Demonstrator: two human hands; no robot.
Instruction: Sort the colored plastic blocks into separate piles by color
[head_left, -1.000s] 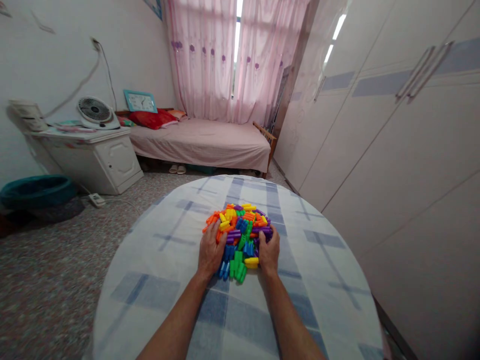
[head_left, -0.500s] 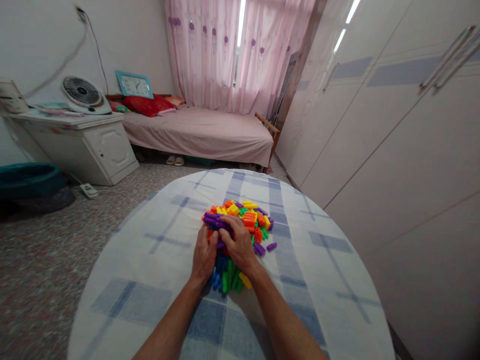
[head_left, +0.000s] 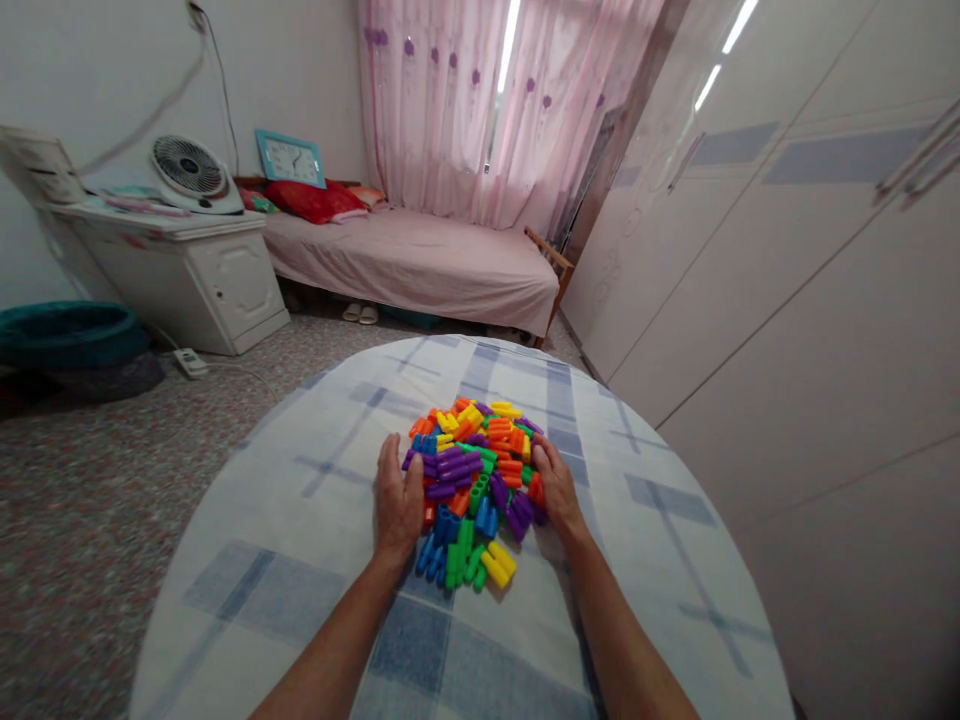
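Nearest me, on the blue-and-white checked cloth of the round table [head_left: 660, 620], lie the front pieces of the heap: a double-barrelled yellow plastic piece [head_left: 499, 565], ribbed green plastic pieces [head_left: 456, 562] and slim blue plastic pieces [head_left: 431, 560].

My left hand [head_left: 400, 500] stands along the heap's left side, its fingers stretched out and the thumb spread from them, the thumb close against some purple plastic tube pieces [head_left: 454, 472]. My right hand [head_left: 556, 485] curves around the right side, beside an orange plastic piece [head_left: 535, 488] — whether its fingertips are clamped on anything, I cannot tell.

Between my hands sits the whole mixed heap, in the middle of the table. As I judge it, the gathering together is largely done: I see no piece lying well apart. The colours are another matter — purple, green, orange and blue lie crossed over one another, so any sorting would be all to do.

At the heap's far side are more yellow plastic pieces [head_left: 506, 410]. Well beyond the table stands the bed with a plain pink sheet [head_left: 420, 250].
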